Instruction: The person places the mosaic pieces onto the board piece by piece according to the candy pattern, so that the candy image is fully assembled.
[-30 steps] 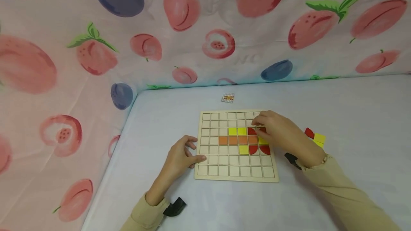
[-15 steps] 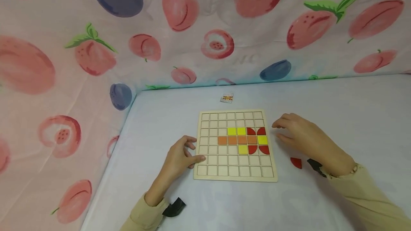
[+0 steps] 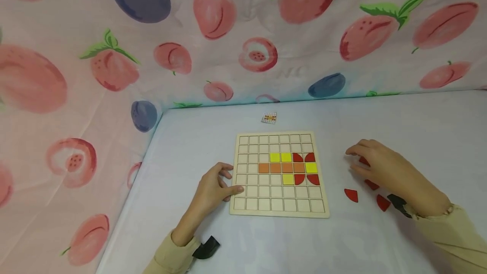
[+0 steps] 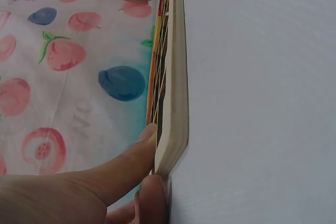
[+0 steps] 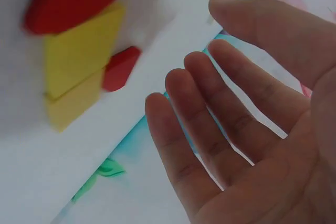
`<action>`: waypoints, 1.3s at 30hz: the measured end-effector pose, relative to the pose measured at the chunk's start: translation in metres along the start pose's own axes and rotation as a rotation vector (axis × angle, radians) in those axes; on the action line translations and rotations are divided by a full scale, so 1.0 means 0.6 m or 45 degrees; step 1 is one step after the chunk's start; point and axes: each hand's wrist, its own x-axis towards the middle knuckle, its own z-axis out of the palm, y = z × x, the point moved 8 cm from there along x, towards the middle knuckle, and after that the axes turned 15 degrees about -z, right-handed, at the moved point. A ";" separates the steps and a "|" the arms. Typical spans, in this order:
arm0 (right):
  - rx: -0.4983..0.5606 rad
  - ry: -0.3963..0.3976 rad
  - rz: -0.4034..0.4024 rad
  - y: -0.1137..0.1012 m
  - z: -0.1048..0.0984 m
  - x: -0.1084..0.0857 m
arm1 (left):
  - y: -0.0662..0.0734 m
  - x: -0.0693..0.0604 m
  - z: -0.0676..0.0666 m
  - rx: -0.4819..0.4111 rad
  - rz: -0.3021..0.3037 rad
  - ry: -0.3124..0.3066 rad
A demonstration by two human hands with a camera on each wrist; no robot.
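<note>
pinches square pale-wood board (image 3: pixel 264 191) in left grip (image 3: pixel 212 185); holds right grip (image 3: pixel 386 168) spread, may scatter loose red quarter-circle tiles (image 3: pixel 351 195) by brushing low.

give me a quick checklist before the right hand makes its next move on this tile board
1. Board steadied: ok, the left hand pinches its left edge.
2. Right hand free: ok, it holds nothing.
3. Loose yellow squares near the right hand: ok, two show in the right wrist view.
4. Same number of yellow squares placed above and below the orange row: not ok, two above, one below.
5. Layout matches the card: cannot tell, its pattern is too small to read.
</note>
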 end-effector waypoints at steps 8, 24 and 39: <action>-0.015 -0.057 0.026 0.034 0.011 -0.026 | -0.002 0.000 -0.002 -0.004 0.010 0.000; 0.049 -0.058 0.090 0.074 0.015 -0.053 | -0.001 0.000 -0.002 -0.007 0.017 -0.002; 0.165 -0.120 0.161 0.088 0.016 -0.055 | -0.001 0.001 -0.001 -0.005 0.006 0.001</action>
